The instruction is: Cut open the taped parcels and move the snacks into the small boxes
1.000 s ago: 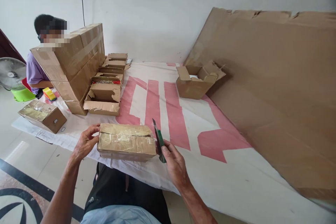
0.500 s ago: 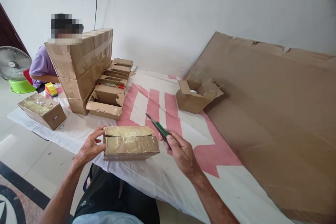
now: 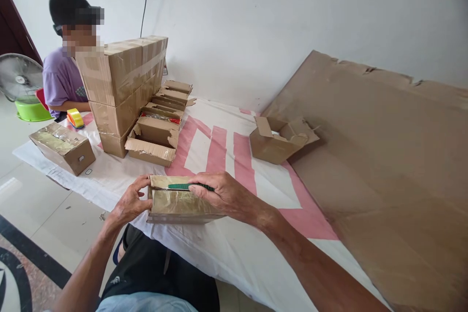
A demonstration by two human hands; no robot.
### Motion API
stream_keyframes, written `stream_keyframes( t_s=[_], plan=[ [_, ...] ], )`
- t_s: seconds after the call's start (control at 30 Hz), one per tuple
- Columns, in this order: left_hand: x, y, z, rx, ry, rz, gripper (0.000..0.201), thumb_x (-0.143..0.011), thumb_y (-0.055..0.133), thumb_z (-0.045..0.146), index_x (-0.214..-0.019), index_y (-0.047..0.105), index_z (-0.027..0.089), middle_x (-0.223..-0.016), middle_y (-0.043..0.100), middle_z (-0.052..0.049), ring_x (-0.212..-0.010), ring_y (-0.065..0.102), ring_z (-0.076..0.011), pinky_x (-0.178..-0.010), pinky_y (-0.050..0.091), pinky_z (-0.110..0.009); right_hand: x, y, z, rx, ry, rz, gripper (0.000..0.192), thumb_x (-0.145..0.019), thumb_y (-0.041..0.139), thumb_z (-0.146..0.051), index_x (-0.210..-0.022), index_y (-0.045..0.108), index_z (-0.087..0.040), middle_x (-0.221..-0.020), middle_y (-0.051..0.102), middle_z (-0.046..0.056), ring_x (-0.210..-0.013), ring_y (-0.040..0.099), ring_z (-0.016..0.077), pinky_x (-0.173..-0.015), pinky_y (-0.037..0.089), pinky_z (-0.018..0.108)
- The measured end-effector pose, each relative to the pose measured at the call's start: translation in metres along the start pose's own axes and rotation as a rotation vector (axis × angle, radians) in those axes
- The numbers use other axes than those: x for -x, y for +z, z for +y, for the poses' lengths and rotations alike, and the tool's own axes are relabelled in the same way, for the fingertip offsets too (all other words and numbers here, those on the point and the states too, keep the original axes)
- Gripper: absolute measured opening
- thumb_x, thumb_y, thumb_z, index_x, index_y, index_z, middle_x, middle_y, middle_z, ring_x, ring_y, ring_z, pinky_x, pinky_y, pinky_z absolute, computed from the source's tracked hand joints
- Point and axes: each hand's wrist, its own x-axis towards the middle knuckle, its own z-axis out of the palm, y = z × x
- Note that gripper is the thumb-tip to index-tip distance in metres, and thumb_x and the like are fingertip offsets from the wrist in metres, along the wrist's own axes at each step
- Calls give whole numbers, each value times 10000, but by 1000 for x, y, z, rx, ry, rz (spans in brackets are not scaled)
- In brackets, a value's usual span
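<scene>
At the far left a person in a purple shirt (image 3: 60,80) sits by a fan (image 3: 20,78), with a yellow tape roll (image 3: 75,118) beside them and one taped box (image 3: 63,147) lying alone on the white sheet (image 3: 219,248). Right of it stands a stack (image 3: 122,85) of sealed cartons, and against the stack's near side a row of opened boxes (image 3: 155,129) with flaps up, so several look already cut open. At the near edge of the sheet, in front of the wearer, lies the sealed box (image 3: 179,202), its top still covered in tape. The left hand (image 3: 127,202) is curled against the box's left end, steadying it. The right hand (image 3: 223,194) is closed around a green knife (image 3: 185,186), laid along the far top edge of the box; whether the blade has entered the tape I cannot tell. By my judgement this box is at the start of its cut, flaps not yet lifted. Further right sits another opened carton (image 3: 280,140), and a big cardboard sheet (image 3: 387,165) leans at the far right.
</scene>
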Motion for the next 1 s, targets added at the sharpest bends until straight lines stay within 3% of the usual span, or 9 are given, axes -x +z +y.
stream_keyframes(
  t_s=[0.2,0.4,0.53,0.63,0.7,0.77,0.83,1.0],
  plan=[
    [-2,0,-2,22,5,4,538,-715,682,209,-1237,766,309,-1562,569,-52,-1345,596,-328,-1017,542,-428,-16,-6,-9,62,-16,-22,341,-1025,577,-432,-828,780,-243,-705,704,6,-639,595,162,-623,425,289],
    [-3,4,-10,90,23,67,498,-702,704,213,-1187,784,296,-1552,585,-74,-1341,610,-341,-1000,546,-453,-19,-11,-17,-17,86,-96,478,-1044,498,-500,-711,669,-203,-648,573,-6,-596,478,129,-576,344,282],
    [-1,6,-13,188,55,371,218,-758,727,275,-958,799,225,-1435,662,-121,-1289,650,-340,-993,553,-463,-9,-1,-16,-307,217,-74,559,-1027,487,-642,-786,702,-186,-548,475,-39,-498,413,110,-507,330,267],
    [7,5,-3,255,140,576,139,-810,753,313,-894,804,215,-1266,733,-117,-1199,682,-299,-959,559,-394,-2,14,-10,-488,256,-22,602,-985,521,-726,-819,715,-180,-592,579,-9,-468,442,104,-470,343,258],
    [13,5,8,358,155,547,207,-794,814,336,-962,820,214,-1165,763,-103,-1047,719,-258,-857,571,-334,1,26,-6,-560,241,30,601,-965,550,-739,-818,707,-178,-739,691,40,-477,480,96,-464,363,254],
    [17,7,19,529,114,439,331,-740,891,377,-1009,819,196,-1028,788,-88,-876,727,-222,-747,565,-298,2,36,-4,-591,216,73,593,-969,560,-727,-804,700,-175,-822,730,65,-475,496,88,-467,377,255],
    [19,11,29,669,57,371,380,-692,940,424,-944,817,168,-868,791,-72,-756,709,-195,-683,546,-276,3,43,-4,-588,186,108,586,-984,557,-704,-773,689,-174,-813,728,64,-470,506,87,-472,386,256],
    [17,18,44,742,-4,398,358,-670,959,477,-716,808,155,-692,779,-62,-629,663,-141,-649,524,-239,7,53,-7,-524,155,203,562,-1001,552,-682,-781,691,-184,-687,655,22,-490,523,110,-497,404,265]
  ],
)
